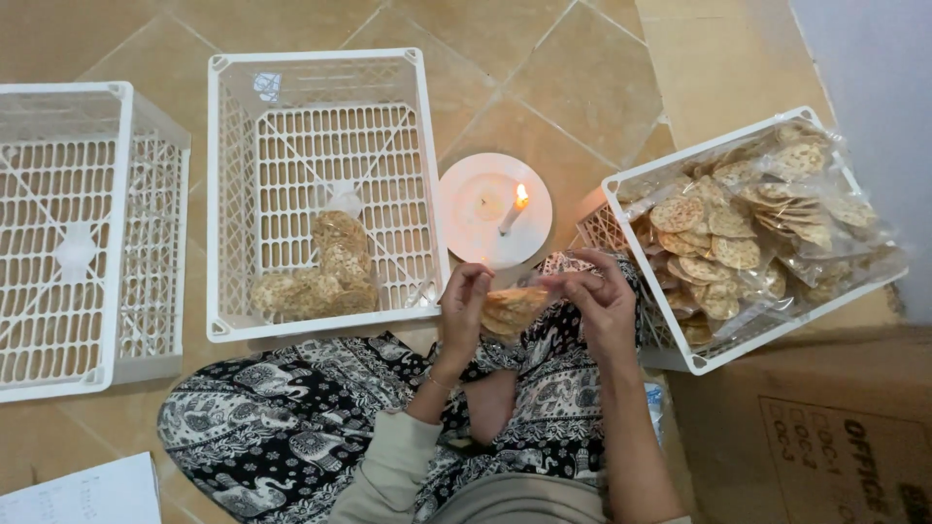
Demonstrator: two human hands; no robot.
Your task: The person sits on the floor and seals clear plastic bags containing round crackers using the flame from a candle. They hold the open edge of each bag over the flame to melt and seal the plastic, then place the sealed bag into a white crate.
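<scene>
Both of my hands hold one clear plastic bag of round brown crackers above my lap. My left hand grips its left side, and my right hand pinches its top edge on the right. Just beyond the bag, a lit white candle stands on a white plate on the tiled floor. The white plastic crate in the middle holds two sealed cracker bags. To the right, a second white crate is piled with several bags of crackers.
A third white crate stands at the far left. A brown cardboard box sits at the lower right and a sheet of paper at the lower left. My patterned black-and-white trousers cover the foreground.
</scene>
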